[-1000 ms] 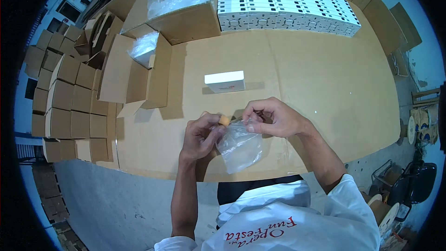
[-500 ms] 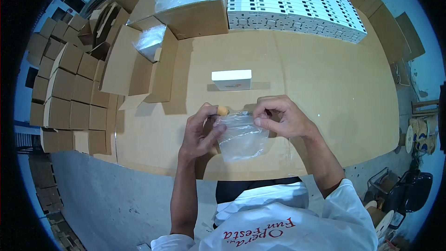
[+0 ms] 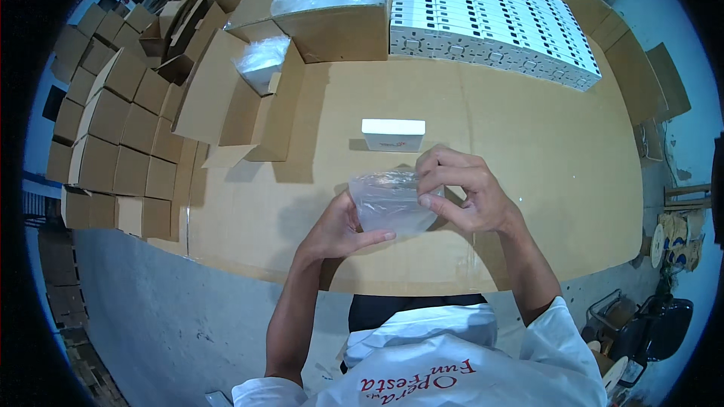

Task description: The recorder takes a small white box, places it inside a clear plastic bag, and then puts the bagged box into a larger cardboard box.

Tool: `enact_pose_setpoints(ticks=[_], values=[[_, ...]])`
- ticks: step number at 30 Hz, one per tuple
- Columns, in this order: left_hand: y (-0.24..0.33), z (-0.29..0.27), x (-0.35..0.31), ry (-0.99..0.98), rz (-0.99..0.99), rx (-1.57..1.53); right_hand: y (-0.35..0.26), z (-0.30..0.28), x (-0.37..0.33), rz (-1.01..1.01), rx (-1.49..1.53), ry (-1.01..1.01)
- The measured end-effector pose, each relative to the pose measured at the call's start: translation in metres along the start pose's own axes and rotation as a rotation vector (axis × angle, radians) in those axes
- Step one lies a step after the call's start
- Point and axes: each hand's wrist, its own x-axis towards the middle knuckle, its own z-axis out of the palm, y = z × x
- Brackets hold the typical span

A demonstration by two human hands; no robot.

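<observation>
A clear plastic bag (image 3: 386,203) is held up over the near middle of the table between my two hands. My left hand (image 3: 335,230) grips its left side; the thumb stretches along the bag's lower edge and the fingers are mostly hidden behind the film. At the bag's upper right edge, my right hand (image 3: 471,190) pinches the film between thumb and bent fingers. Just beyond the bag, a small flat white box (image 3: 394,136) stands on the cardboard-covered table (image 3: 558,203). I cannot make out anything inside the bag.
An open carton (image 3: 253,124) holding clear plastic bags stands at the left. Behind it, a larger carton (image 3: 339,34) holds more clear film. Rows of white boxes (image 3: 490,30) fill the back right. Several brown cartons (image 3: 124,120) are stacked at the far left.
The bag has been lifted and tilted, so it hangs down less. My left hand has shifted around its side, with the thumb now straightened below it. The view has moved slightly left.
</observation>
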Motion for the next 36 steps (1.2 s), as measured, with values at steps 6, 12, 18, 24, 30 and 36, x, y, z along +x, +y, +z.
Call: enact_pose_setpoints(ticks=[6,12,18,24,30,36], values=[[0.003,0.001,-0.001,-0.033,-0.006,0.005,0.000,0.004,0.012,-0.046,-0.115,0.003],[0.000,0.002,0.003,0.001,-0.038,-0.070,-0.003,0.004,0.024,-0.080,-0.213,0.181],[0.003,0.003,0.007,-0.014,-0.003,-0.034,0.034,-0.002,0.029,0.036,-0.314,0.298],[0.004,0.002,0.010,-0.032,-0.011,-0.026,0.053,-0.002,0.028,0.077,-0.338,0.228],[0.000,0.001,0.010,-0.012,-0.044,-0.004,0.053,-0.003,0.023,0.196,-0.242,0.316],[0.003,0.001,0.009,0.003,-0.048,0.009,0.045,-0.016,0.018,0.127,0.367,0.557]])
